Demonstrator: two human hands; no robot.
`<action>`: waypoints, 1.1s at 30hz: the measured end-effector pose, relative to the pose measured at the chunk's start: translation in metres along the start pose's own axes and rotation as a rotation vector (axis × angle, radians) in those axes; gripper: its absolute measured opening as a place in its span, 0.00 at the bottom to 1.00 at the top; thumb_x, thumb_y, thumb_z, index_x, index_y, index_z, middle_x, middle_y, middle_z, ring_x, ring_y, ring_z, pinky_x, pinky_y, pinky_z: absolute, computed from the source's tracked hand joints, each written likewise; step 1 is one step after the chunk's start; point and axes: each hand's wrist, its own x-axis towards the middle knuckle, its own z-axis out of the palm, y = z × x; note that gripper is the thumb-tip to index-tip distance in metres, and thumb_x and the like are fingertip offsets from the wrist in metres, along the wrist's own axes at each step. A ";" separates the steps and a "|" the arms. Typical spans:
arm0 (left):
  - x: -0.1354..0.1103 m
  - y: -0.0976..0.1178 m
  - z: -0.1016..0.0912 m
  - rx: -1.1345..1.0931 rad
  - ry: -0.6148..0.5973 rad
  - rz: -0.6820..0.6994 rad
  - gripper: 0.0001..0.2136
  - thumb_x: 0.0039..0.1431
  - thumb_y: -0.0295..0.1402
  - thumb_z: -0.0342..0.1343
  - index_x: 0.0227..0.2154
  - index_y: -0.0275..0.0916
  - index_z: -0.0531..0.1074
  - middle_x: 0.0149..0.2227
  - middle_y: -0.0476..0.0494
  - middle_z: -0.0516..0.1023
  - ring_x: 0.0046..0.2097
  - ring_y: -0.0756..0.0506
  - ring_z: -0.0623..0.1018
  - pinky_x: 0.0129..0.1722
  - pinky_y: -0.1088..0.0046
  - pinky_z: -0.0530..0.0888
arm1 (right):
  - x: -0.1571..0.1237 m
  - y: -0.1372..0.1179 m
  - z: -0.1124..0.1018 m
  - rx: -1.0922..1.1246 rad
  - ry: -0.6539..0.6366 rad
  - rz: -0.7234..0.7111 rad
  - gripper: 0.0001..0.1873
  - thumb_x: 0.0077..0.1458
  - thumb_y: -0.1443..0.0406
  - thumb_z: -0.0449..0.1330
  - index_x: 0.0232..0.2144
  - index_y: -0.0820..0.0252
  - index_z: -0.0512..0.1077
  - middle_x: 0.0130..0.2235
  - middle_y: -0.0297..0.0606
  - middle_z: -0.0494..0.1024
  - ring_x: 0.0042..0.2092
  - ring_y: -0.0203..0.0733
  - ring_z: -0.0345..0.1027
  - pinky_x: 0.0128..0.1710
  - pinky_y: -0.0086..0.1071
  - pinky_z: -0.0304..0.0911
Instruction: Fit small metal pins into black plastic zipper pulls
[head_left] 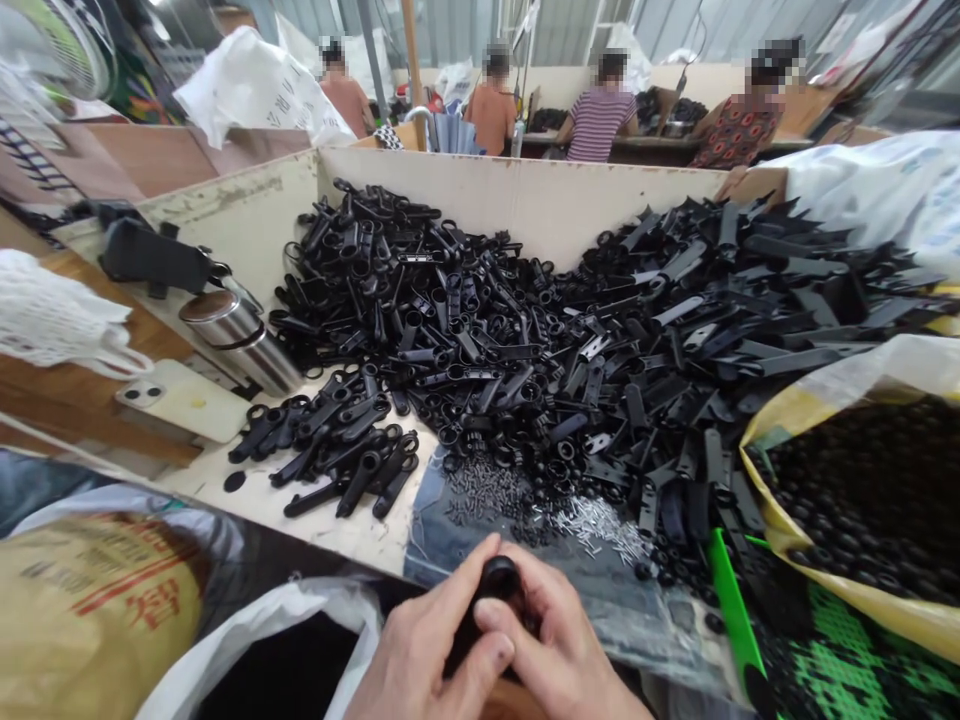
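My left hand (424,645) and my right hand (559,650) meet at the bottom middle, both closed round one small black plastic part (496,580) with a round end. Thumbs and fingertips press on it from each side. Just beyond them lie small metal pins (600,522) and tiny black pieces (487,490) on a blue cloth. A big heap of black plastic parts (525,340) fills the walled worktable (525,200). A small separate pile of the same kind of black parts (337,450) lies to the left.
A yellow bag (795,400) of small black rings sits at right, a green strip (731,610) beside it. A steel bottle (240,340), a phone (184,400) and a white net cloth (52,310) lie at left. Sacks sit below. Several people sit at a far bench (652,142).
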 end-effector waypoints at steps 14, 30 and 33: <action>-0.010 -0.027 0.011 -0.443 -0.098 -0.337 0.27 0.66 0.39 0.57 0.66 0.47 0.64 0.65 0.39 0.73 0.61 0.40 0.76 0.59 0.63 0.76 | 0.003 0.018 -0.009 0.305 -0.077 0.202 0.22 0.58 0.47 0.66 0.34 0.61 0.73 0.30 0.32 0.70 0.29 0.34 0.56 0.30 0.27 0.55; -0.003 -0.019 0.030 -0.040 0.109 -0.161 0.12 0.71 0.35 0.47 0.47 0.40 0.75 0.39 0.43 0.84 0.37 0.46 0.82 0.37 0.75 0.76 | 0.004 0.029 0.012 0.223 0.180 0.216 0.25 0.57 0.44 0.66 0.33 0.61 0.73 0.26 0.29 0.66 0.21 0.28 0.49 0.17 0.24 0.46; -0.002 -0.025 0.038 -0.067 0.126 -0.143 0.13 0.71 0.35 0.48 0.47 0.39 0.76 0.38 0.44 0.85 0.35 0.47 0.83 0.37 0.75 0.78 | 0.001 0.033 0.012 0.267 0.219 0.259 0.26 0.55 0.43 0.67 0.35 0.61 0.74 0.25 0.27 0.65 0.20 0.27 0.48 0.16 0.23 0.45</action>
